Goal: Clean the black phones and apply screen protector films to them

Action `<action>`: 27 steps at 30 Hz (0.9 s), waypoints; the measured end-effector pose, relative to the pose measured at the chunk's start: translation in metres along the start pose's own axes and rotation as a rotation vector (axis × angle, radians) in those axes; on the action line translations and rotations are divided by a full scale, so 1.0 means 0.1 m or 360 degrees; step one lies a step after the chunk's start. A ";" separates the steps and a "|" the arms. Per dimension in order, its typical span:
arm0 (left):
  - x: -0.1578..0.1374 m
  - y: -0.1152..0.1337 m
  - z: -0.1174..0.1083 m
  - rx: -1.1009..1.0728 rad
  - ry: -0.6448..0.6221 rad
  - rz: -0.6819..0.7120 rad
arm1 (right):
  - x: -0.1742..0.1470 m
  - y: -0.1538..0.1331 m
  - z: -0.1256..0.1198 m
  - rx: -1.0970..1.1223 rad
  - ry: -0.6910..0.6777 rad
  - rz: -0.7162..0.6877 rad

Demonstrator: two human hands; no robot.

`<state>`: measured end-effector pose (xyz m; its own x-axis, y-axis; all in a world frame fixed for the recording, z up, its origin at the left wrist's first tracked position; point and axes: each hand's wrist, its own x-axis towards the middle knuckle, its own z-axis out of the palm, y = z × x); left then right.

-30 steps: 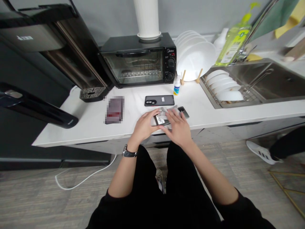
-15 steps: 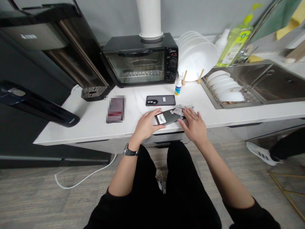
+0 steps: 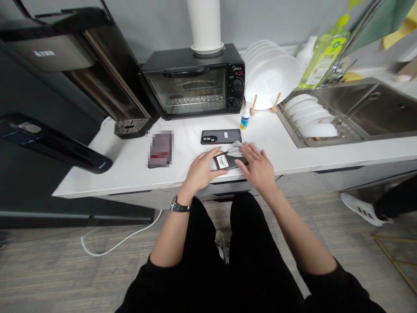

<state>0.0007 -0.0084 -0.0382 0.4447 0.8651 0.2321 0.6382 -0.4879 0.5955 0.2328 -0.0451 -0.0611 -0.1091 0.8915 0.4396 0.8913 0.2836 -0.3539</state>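
A dark, flat phone [image 3: 233,161] with a white barcode sticker lies near the front edge of the counter. My left hand [image 3: 202,168] grips its left end, thumb along the near edge and fingers along the far one. Under the fingers of my right hand [image 3: 259,167], a pale crumpled cloth [image 3: 235,149] is pressed onto the phone's right part, which they hide. Just beyond lies a black phone case [image 3: 220,137] with lens rings at its left. A small spray bottle [image 3: 245,116] with a blue and yellow label stands upright behind it.
A toaster oven [image 3: 195,87] stands at the back, left of a rack of white plates [image 3: 273,78]. To the right is a sink [image 3: 365,130] with bowls. A blurred-out dark item [image 3: 161,148] lies left on the counter [image 3: 130,178]. Another person's shoe [image 3: 363,209] shows at right.
My right hand has slid leftward along the phone with the cloth, covering more of it. My left hand keeps its hold. The whole view has shifted slightly.
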 end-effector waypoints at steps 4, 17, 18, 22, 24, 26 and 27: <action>0.00 0.02 0.01 0.0007 0.0026 -0.0009 | 0.01 0.13 -0.02 -0.0097 0.0100 0.0124; 0.00 -0.01 0.01 0.0041 0.0024 0.0023 | -0.12 0.10 -0.04 -0.0081 0.0051 0.0025; 0.00 0.00 0.02 0.0045 0.0032 0.0028 | -0.11 0.17 -0.05 -0.0109 0.0080 0.0084; 0.01 0.01 0.02 0.0039 0.0042 0.0051 | -0.16 -0.05 0.02 -0.0079 0.0043 -0.0008; 0.01 0.00 0.01 0.0048 0.0027 0.0025 | -0.21 -0.33 0.08 0.0026 -0.0062 -0.0185; 0.00 0.00 0.00 0.0061 0.0017 -0.0010 | -0.24 -0.54 0.12 0.0122 -0.0144 -0.0284; 0.00 -0.01 0.00 0.0066 0.0015 -0.0021 | -0.24 -0.57 0.11 0.0151 -0.0173 -0.0311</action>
<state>0.0002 -0.0083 -0.0386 0.4303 0.8724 0.2318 0.6695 -0.4807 0.5663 0.1794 -0.0792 -0.0610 -0.3268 0.8476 0.4180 0.8037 0.4819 -0.3490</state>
